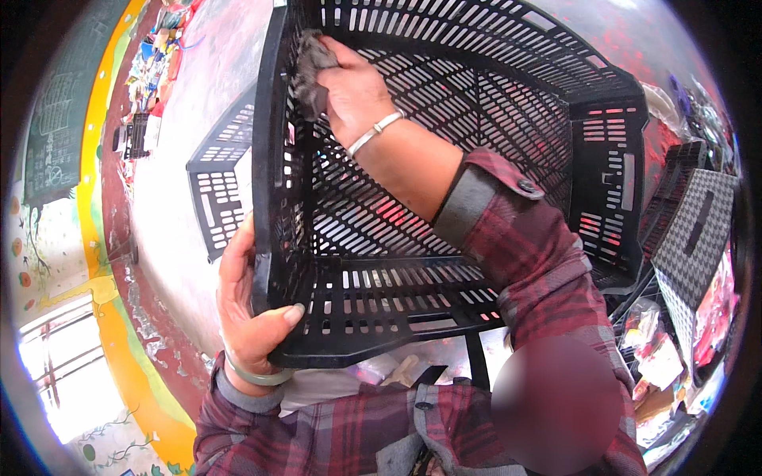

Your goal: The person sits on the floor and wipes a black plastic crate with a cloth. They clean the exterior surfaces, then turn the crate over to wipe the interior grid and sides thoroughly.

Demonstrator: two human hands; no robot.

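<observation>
A large black slatted plastic crate (381,305) is tilted in front of me, its open side toward me. My left hand (255,293) grips the crate's near left corner, thumb over the rim and fingers along the outer wall. Inside the crate, my right hand (353,83) presses a crumpled grey cloth (311,71) against the inner face of the left wall, near the far corner. The fingers of that hand are partly hidden behind the cloth.
Another black crate (218,186) stands beyond the left wall. At the right are a houndstooth-patterned box (694,238), a dark slatted crate (673,186) and plastic bags of goods (655,349). Mixed small items (151,63) lie along the painted wall at the far left.
</observation>
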